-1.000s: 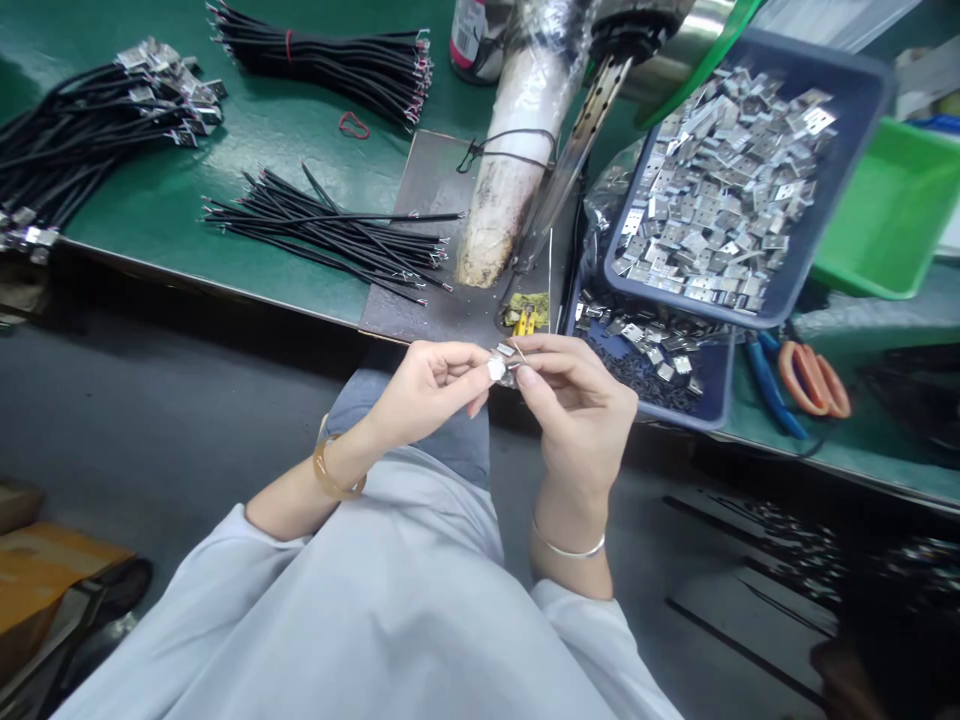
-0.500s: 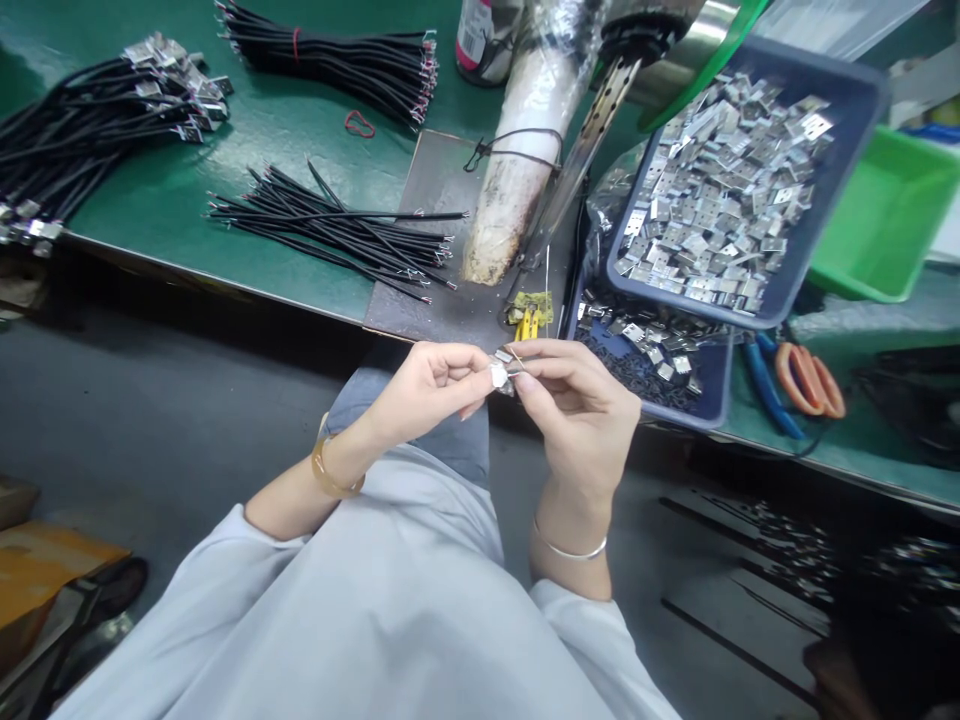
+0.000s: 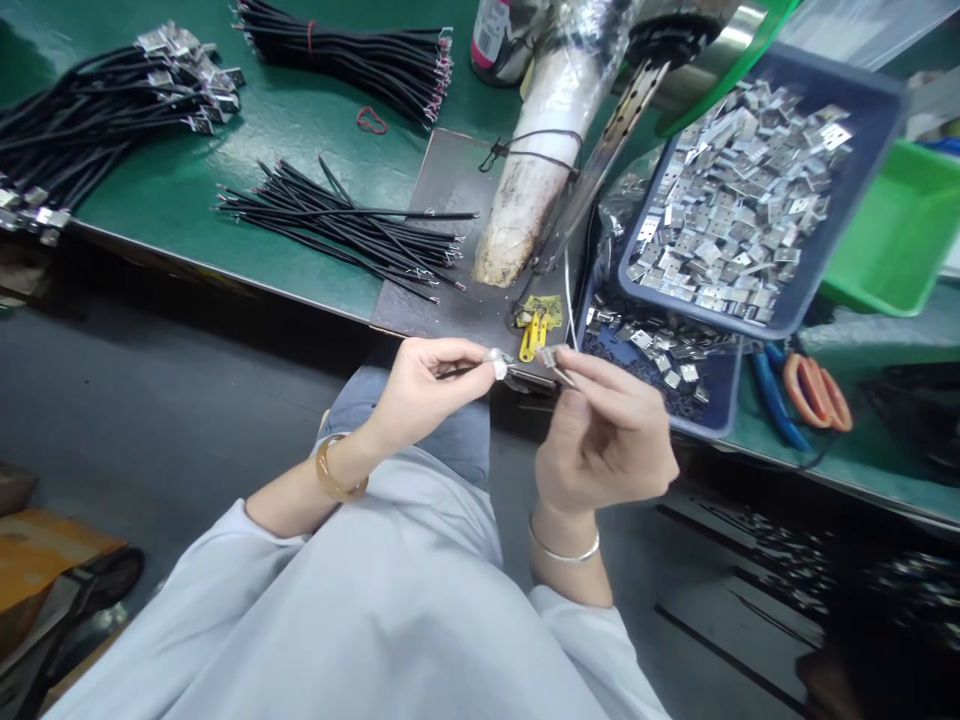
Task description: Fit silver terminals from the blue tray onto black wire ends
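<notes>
Cable (image 3: 452, 374) check: where do we have it?

– Pinched in our left hand (image 3: 427, 385), by the worktop (image 3: 157, 195)'s front edge. Our right hand (image 3: 606, 430) grips a small metal piece (image 3: 550, 358), apart from it.

– Anything near us?

– Yellow tool (image 3: 533, 336) at the dark board (image 3: 450, 155)'s front, metal parts (image 3: 735, 205) heaped in the blue tray (image 3: 886, 130) to our right, loose black cables (image 3: 352, 222) to our left.

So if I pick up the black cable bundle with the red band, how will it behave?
The black cable bundle should lift as one, since the red band wraps it. It will probably flex, as its cables bow gently. The thin wire tips might snag or bend, being exposed.
</notes>
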`<state>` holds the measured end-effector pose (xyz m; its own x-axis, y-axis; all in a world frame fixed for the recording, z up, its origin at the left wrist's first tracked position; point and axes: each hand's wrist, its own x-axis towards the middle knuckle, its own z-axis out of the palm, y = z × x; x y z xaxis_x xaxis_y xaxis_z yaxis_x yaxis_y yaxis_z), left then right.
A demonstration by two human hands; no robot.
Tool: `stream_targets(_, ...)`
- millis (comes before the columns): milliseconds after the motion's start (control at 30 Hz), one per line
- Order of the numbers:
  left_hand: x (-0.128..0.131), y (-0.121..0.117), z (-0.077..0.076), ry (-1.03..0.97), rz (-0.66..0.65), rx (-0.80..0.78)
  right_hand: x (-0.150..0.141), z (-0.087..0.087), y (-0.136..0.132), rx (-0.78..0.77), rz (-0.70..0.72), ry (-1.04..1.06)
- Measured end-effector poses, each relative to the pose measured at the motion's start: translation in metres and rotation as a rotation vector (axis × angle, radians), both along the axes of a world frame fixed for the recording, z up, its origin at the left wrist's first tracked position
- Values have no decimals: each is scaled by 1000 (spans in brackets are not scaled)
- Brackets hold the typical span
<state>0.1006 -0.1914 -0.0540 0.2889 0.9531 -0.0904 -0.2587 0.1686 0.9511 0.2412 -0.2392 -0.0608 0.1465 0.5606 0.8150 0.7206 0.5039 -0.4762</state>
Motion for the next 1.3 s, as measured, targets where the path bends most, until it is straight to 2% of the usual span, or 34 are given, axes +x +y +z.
stream_targets(100, 1, 1, 2, 43, -16, 21, 0, 3, 2, -54, 60, -64)
stream_targets(200, 2, 2, 5, 72, -47, -13, -1, 3, 5, -131, 61, 17)
stream_targets(333, 3, 5, 6, 65, -71, -47, 0, -1, 4, -38, 69, 25)
stream_targets(433, 2, 8, 4, 75, -33, -20, 1, -4, 4, -55, 108, -2)
stream_targets(567, 1, 12, 0, 83, -10, 53, 0, -9, 9, -128, 104, 225)
stream_targets(633, 1, 14, -2, 107, -3, 94, 0, -10, 12, -176, 117, 271)
stream_targets(700, 1, 17, -2, 147, 15, 126, 1, -10, 15, -190, 118, 208)
stream_targets(933, 7, 23, 5, 215, 80, 180, 3, -9, 24, -62, 16, -124)
stream_targets(1300, 8, 25, 8, 242, 128, 165, 3, -9, 31, 12, -10, -232)
